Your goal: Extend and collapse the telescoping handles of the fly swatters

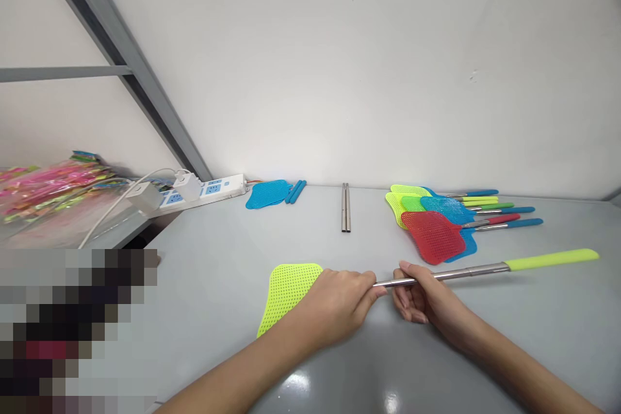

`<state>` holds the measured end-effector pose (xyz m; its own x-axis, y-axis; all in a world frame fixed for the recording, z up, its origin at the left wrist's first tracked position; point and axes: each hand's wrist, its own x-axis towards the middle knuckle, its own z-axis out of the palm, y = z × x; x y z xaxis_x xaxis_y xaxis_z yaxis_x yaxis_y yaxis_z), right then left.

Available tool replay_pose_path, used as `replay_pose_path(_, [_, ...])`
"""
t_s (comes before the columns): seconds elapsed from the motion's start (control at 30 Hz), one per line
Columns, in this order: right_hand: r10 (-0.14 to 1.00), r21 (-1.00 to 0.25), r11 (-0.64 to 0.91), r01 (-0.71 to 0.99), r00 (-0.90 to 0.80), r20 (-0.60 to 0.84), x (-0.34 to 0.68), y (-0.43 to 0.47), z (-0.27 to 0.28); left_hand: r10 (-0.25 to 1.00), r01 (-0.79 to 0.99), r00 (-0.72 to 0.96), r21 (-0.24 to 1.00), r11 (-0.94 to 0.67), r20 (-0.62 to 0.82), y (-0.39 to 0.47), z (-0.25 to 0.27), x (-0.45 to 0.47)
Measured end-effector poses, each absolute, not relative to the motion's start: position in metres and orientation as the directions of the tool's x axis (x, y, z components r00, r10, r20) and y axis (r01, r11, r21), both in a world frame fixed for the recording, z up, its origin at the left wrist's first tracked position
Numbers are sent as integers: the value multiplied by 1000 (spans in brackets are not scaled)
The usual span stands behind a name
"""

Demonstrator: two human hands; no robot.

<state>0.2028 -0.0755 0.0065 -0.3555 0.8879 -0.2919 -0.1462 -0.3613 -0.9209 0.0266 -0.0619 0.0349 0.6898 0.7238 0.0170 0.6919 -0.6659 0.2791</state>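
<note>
A yellow-green fly swatter (291, 291) with an extended metal telescopic rod lies across both hands, its mesh head to the left and its grip to the right. My left hand (342, 301) is closed around the swatter where the head meets the rod, hiding that joint. Further along, my right hand (422, 294) has its thumb over the rod and its fingers curled loosely beneath. Behind the right hand is a pile of fly swatters with red, blue, green and yellow-green heads, a red swatter (434, 238) on top.
Two metal rods (346, 207) lie side by side near the wall. Left of them are two blue grips (295, 192) and a blue mesh swatter head (268, 194). A white power strip (220, 189) with plugged-in chargers sits at the back left, beside bagged colourful items (53, 187).
</note>
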Motion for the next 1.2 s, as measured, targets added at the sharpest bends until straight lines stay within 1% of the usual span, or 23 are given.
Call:
replay_pose_path(0.1, [901, -925, -360, -122, -301, -312, 205, -75, 9, 715, 673, 698, 308, -672, 37, -59, 36, 25])
replay_pose_path(0.23, [928, -945, -312, -100, -245, -280, 208, -75, 11, 718, 666, 694, 326, -671, 60, -55, 36, 22])
replay_pose_path(0.4, [951, -959, -272, -81, -173, -255, 214, -73, 11, 703, 649, 692, 285, -705, 165, -47, 38, 17])
replay_pose_path(0.53, [971, -969, -233, -82, -69, -227, 217, -70, 11, 691, 646, 700, 250, -721, 182, -43, 37, 16])
replay_pose_path(0.63, [976, -961, -207, -186, 24, -215, 219, -66, 11, 689, 644, 702, 252, -722, 180, -44, 36, 17])
replay_pose_path(0.73, [961, -897, -208, -390, 87, -261, 226, -60, 10, 702, 657, 690, 254, -710, 176, -44, 36, 17])
replay_pose_path(0.8, [940, -822, -226, -523, 106, -325, 233, -55, 8, 716, 674, 676, 246, -696, 174, -42, 36, 16])
replay_pose_path(0.9, [901, -705, -246, -665, 112, -420, 240, -50, 10, 730, 694, 662, 227, -683, 171, -40, 34, 14])
replay_pose_path(1.03, [830, -488, -266, -831, 60, -555, 238, -48, 21, 724, 697, 674, 199, -689, 149, -41, 30, 16])
replay_pose_path(1.07, [835, -479, -230, -847, 81, -544, 236, -48, 24, 721, 697, 678, 189, -692, 143, -42, 28, 17])
replay_pose_path(1.1, [850, -502, -191, -844, 114, -515, 234, -47, 28, 719, 697, 681, 178, -695, 140, -42, 27, 18])
replay_pose_path(1.2, [922, -653, -64, -755, 206, -328, 226, -44, 39, 721, 708, 675, 139, -693, 158, -44, 27, 20])
